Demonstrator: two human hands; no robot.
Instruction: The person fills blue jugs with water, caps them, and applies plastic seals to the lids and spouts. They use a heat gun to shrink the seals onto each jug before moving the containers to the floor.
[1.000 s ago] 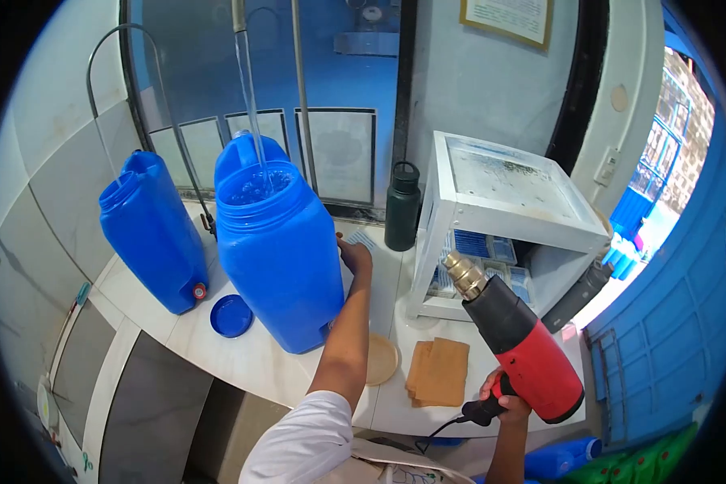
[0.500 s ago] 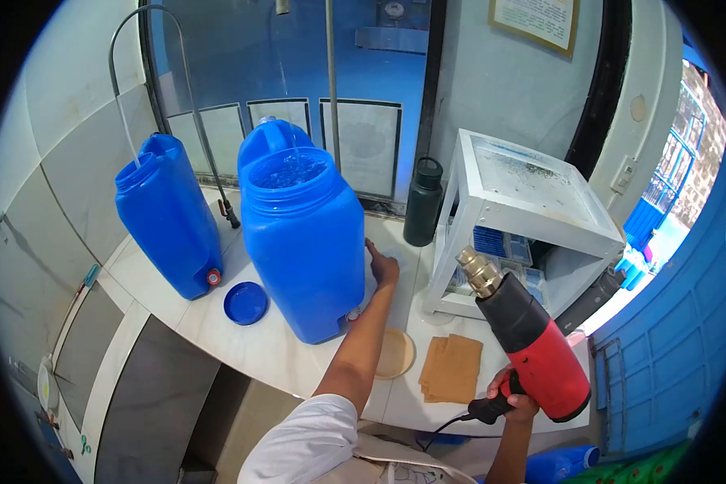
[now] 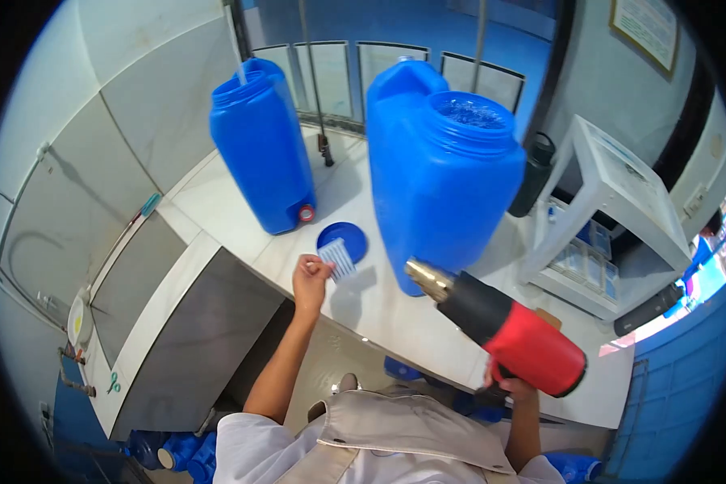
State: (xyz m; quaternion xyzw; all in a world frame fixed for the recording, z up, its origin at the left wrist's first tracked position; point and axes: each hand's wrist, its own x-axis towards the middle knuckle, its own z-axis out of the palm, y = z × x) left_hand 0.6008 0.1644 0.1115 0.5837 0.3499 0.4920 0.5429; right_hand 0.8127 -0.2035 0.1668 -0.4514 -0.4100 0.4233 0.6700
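My left hand pinches a small flat sheet with blue and white stripes, held over the counter's front edge. Just behind the sheet lies a round blue cap. My right hand grips the handle of a red and black heat gun, its metal nozzle pointing up and left, in front of the large blue water container. That container stands upright and uncapped, with rippling water at its wide mouth. A slimmer blue container with a red-ringed spout stands to the left, a tube in its neck.
A white shelf box with small packs inside stands at the right, beside a dark bottle. The white counter curves left past a grey-panelled section. Green scissors hang at the far left. Blue containers lie below.
My left hand has moved from beside the large container's right side to near the blue cap, now with the striped sheet in it. The view has swung left and down. The heat gun stays in my right hand.
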